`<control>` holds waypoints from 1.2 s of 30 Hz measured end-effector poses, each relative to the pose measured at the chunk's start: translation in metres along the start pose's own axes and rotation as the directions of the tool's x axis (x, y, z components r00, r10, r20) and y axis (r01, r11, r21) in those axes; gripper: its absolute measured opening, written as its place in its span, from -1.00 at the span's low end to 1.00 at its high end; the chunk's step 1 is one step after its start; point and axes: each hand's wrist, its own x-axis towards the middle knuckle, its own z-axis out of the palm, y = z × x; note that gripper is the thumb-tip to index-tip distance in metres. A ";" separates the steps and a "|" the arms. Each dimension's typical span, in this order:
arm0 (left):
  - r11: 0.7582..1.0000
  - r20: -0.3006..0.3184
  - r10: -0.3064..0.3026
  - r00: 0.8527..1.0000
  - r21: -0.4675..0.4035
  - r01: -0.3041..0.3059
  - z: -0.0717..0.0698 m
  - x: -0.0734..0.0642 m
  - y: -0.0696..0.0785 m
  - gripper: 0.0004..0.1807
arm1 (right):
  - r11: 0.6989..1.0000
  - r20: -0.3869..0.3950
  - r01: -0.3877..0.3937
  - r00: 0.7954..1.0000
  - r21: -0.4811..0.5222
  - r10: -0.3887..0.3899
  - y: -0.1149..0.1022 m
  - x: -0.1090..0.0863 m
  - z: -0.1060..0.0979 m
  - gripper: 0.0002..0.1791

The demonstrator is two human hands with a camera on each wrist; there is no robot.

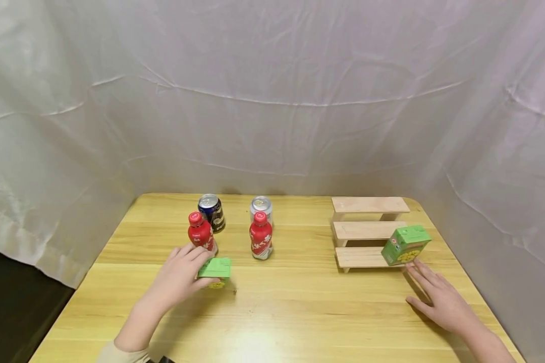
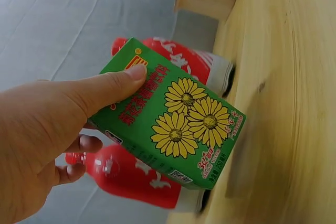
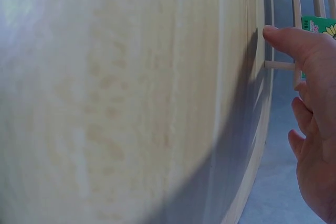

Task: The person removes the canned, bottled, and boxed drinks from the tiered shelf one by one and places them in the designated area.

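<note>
My left hand [image 1: 181,275] grips a green drink carton [image 2: 176,121] printed with yellow flowers, the thumb on its front face. In the left wrist view the carton is tilted, and two red bottles [image 2: 131,177] stand behind it. A second green carton [image 1: 405,245] stands at the right end of the lowest step of a small wooden tiered rack [image 1: 363,257]. Just in front of that carton is my right hand [image 1: 442,302], fingers extended and thumb spread, holding nothing. Whether its fingertips touch the carton or the step, I cannot tell.
Behind the red bottles [image 1: 261,237] stand a dark blue can [image 1: 212,214] and a silver can [image 1: 261,205]. The rack's two upper steps [image 1: 370,204] bear nothing. Pale cloth [image 1: 300,136] hangs around the wooden table [image 1: 300,312].
</note>
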 end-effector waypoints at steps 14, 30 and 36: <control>1.000 -0.130 0.009 0.991 -0.022 -0.012 0.011 -0.015 -0.024 -0.34 | 0.999 -0.041 0.033 0.999 -0.005 -0.033 0.000 -0.001 0.003 -0.10; 0.999 -0.173 0.029 0.985 -0.028 -0.034 0.015 -0.027 -0.049 -0.33 | 1.000 -0.021 0.011 1.000 0.013 -0.011 0.000 -0.001 0.003 -0.10; 0.999 -0.180 0.032 0.983 -0.029 -0.038 0.016 -0.027 -0.057 -0.34 | 1.000 -0.028 0.010 1.000 0.009 -0.010 -0.001 -0.001 0.003 -0.10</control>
